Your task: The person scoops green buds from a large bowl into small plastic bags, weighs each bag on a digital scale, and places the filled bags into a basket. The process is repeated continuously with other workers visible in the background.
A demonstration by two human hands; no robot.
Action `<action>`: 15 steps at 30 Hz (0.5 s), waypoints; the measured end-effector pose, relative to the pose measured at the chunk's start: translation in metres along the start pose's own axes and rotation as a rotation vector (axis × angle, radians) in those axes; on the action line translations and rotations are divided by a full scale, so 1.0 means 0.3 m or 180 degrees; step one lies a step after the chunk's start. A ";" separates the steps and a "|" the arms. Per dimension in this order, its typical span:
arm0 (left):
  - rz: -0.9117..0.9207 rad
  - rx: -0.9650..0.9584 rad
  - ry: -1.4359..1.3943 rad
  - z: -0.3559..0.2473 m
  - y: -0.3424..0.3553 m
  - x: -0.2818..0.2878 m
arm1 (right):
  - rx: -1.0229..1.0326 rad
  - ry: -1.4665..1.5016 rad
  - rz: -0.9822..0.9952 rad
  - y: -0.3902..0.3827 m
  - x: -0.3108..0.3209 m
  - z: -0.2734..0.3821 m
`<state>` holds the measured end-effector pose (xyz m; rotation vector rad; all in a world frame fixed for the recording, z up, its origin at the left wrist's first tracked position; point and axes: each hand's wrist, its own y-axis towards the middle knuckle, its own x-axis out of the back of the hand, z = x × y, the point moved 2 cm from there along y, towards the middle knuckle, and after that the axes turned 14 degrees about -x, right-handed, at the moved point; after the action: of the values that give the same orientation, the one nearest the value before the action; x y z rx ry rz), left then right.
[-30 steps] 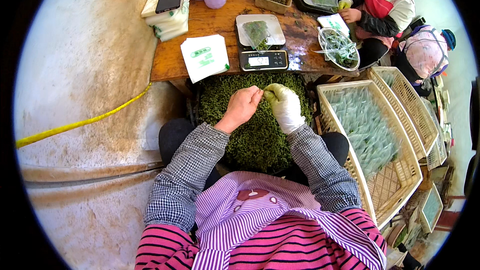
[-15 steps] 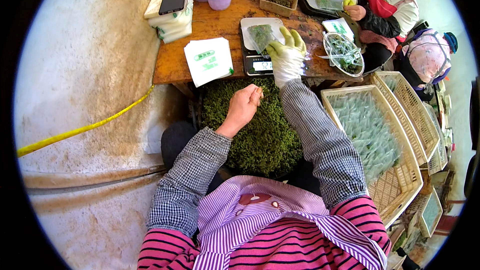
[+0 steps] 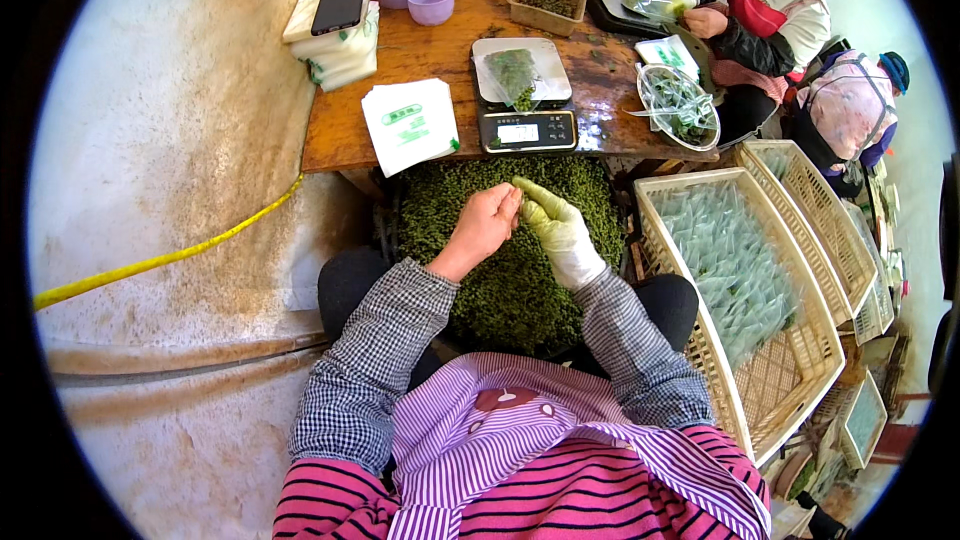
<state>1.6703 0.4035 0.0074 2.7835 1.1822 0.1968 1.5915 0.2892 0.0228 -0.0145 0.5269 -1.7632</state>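
Note:
My bare left hand (image 3: 482,230) is curled closed above a large heap of small green leafy sprigs (image 3: 520,305); whatever is in its fist is hidden. Beside it, my right hand (image 3: 562,238) wears a pale yellow-green glove, its bent fingertips meeting the left hand's fingers. Anything between those fingertips is too small to make out. Beyond my hands, at the table's near edge, stands a black digital scale (image 3: 528,132) with a lit display. On its light platform lies a clear bag (image 3: 512,75) partly filled with green sprigs.
A stack of white printed bags (image 3: 408,125) lies left of the scale on the wooden table (image 3: 440,50). Right of it stands an oval basket (image 3: 680,105) of bags. A crate (image 3: 740,280) of filled bags sits at my right. A co-worker (image 3: 770,25) handles a bag at the far right.
My right hand has let go of the bag on the scale and drawn back to meet my left hand. The bag now rests alone on the platform.

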 end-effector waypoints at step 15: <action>0.0298 -0.1128 0.1999 -0.025 -0.014 -0.029 | 0.1139 -0.2927 -0.1973 -0.027 0.033 -0.025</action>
<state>1.6601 0.4005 0.0133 2.5166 0.9757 1.2272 1.5792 0.2838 0.0165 -0.7668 -0.5188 -2.1668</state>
